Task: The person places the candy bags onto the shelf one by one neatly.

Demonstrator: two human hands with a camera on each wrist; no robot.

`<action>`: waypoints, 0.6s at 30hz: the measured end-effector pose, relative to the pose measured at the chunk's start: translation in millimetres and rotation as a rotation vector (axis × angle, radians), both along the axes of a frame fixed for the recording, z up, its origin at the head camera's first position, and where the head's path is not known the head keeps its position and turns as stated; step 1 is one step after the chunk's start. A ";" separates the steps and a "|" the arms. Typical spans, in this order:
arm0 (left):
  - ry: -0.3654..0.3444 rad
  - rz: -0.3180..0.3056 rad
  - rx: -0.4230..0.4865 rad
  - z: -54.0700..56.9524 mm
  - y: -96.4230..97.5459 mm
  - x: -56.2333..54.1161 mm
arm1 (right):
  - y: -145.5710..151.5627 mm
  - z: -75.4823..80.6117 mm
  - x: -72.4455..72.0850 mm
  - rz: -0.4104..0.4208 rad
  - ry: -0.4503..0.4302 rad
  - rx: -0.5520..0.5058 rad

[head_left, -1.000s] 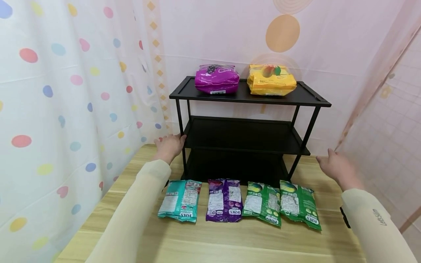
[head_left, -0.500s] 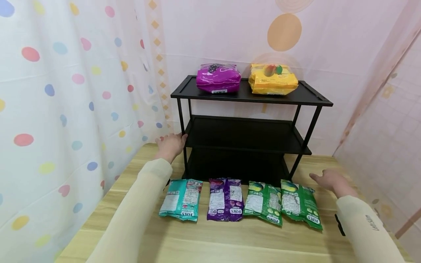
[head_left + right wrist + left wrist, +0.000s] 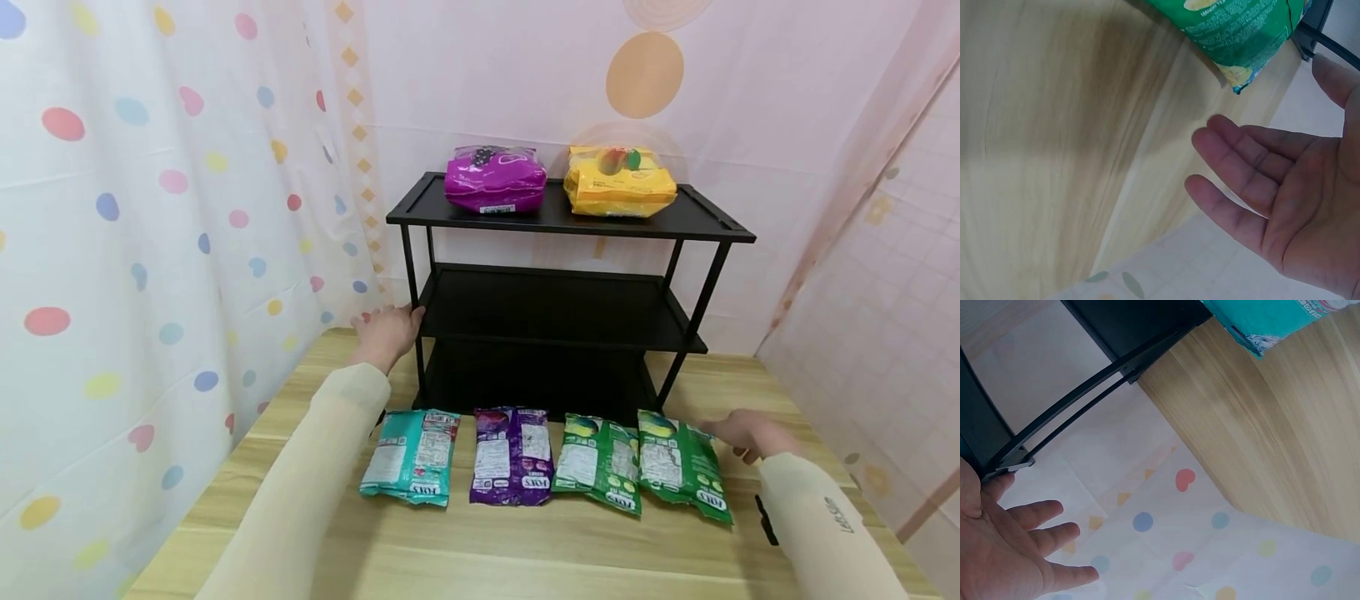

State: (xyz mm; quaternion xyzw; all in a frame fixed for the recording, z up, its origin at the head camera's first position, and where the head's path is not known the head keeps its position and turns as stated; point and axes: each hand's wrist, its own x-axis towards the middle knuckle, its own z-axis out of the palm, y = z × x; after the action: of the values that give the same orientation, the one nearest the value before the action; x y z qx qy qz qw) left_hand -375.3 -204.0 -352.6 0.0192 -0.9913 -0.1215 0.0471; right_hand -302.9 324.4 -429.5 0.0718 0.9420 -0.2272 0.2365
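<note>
My left hand (image 3: 387,335) is at the left side of the black three-tier shelf (image 3: 555,308), touching its middle tier beside the post. In the left wrist view, three fingers stretch away from the frame, spread apart. Beside the right-hand green candy bag (image 3: 681,467) my right hand (image 3: 753,435) hovers over the table, holding nothing. Its fingers are loosely bent in the right wrist view, just short of the green bag's corner (image 3: 1237,78). A second green bag (image 3: 597,463), a purple bag (image 3: 512,457) and a teal bag (image 3: 412,458) lie leftward in a row.
On the top tier stand a magenta bag (image 3: 495,182) and a yellow bag (image 3: 618,183). The wooden table (image 3: 555,554) meets a dotted curtain (image 3: 172,250) on the left, with pale pink curtains behind and at the right.
My right hand has come down and leftward from beyond the shelf's right side to the right-hand green bag. My left hand has stayed at the shelf, and the bags have not moved.
</note>
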 end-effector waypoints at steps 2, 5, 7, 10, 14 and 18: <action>-0.003 -0.001 -0.001 1.0 0.2 0.5 | -1.5 -2.4 1.1 -0.004 -0.006 -0.010; -0.004 -0.002 -0.003 1.8 0.4 1.0 | -3.5 -6.7 1.5 -0.004 -0.019 -0.030; -0.002 -0.004 -0.002 1.9 0.2 1.0 | -5.1 -8.9 1.3 -0.001 -0.028 -0.041; 0.002 -0.005 0.000 1.3 -0.6 0.0 | -8.3 -11.2 0.4 0.005 -0.034 -0.055; 0.011 -0.003 0.003 0.8 -1.5 -2.1 | -13.4 -12.7 1.0 0.004 -0.017 -0.054; 0.017 -0.006 0.001 1.3 -0.5 -3.0 | -14.6 -15.5 3.6 -0.011 0.013 -0.039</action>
State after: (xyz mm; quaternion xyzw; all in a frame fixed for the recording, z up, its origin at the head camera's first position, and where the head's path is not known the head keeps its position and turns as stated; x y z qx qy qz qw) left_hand -378.3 -204.5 -351.2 0.0153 -0.9908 -0.1222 0.0553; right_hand -299.3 309.8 -445.0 0.0709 0.9385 -0.2472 0.2304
